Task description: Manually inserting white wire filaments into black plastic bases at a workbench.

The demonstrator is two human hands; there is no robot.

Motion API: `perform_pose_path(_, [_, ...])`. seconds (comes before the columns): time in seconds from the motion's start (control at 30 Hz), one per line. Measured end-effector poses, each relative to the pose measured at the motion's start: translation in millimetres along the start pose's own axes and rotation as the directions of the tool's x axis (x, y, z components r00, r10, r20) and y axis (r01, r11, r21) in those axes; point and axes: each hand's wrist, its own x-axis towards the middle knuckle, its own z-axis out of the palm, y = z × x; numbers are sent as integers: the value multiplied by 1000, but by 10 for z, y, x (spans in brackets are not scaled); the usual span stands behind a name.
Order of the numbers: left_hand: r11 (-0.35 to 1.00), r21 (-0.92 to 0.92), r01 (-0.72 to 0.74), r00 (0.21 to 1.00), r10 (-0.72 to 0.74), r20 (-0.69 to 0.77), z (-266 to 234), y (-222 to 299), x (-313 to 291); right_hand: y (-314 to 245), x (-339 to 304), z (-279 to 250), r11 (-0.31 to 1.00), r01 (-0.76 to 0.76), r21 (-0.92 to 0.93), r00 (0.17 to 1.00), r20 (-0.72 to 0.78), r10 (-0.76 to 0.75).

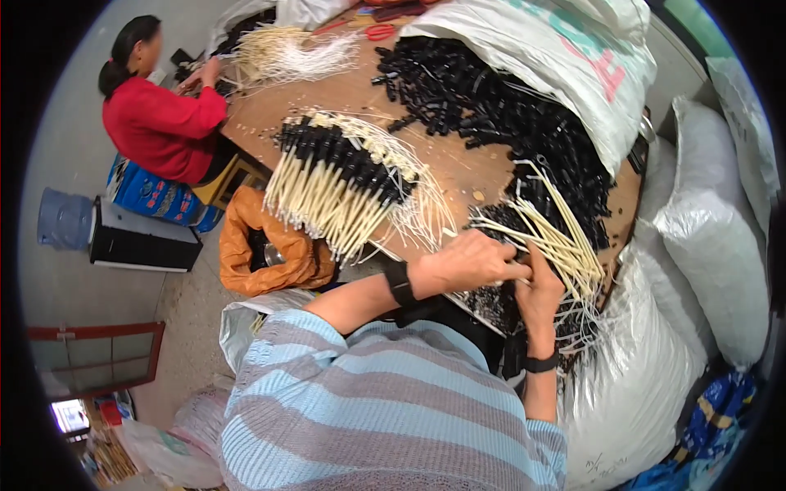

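At the near right of the table my left hand (pixel 465 263) and my right hand (pixel 540 295) meet, both with fingers closed in a pinch. What they grip is small and mostly covered by the fingers. Just beyond them lies a loose bunch of cream sleeved wires (pixel 565 241) with thin white ends. Left of my hands, a thick row of cream sleeved wires (pixel 315 192) with black plastic fittings (pixel 348 155) hangs partly over the table edge. A big heap of small black plastic parts (pixel 458 90) spreads beyond.
A white woven sack (pixel 565 57) lies over the black heap on the brown table (pixel 254 123). Full white sacks (pixel 708 237) crowd the right side. An orange bag (pixel 237 237) stands by the near left edge. Across the table, a person in red (pixel 164 127) handles more pieces beside red scissors (pixel 380 32).
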Motion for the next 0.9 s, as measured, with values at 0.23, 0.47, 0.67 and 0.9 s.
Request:
perform_pose_path(0.23, [980,3,199,973,-198,116,119,-22,-73,131,65,128,983,-134,121,989,77,125])
perform_pose_path(0.47, [746,-169,645,764,-630,137,163,-317,-395,366,51,-296,668,-62,741,959,-142,247])
perform_pose_path(0.67, [639,-360,680,690,-723,21,176,-351,-461,109,12,-574,-81,135,988,965,-112,236])
perform_pose_path(0.9, [107,-838,534,637,-703,316,409,-185,-191,-177,-96,165,970,229,-88,971,90,-221])
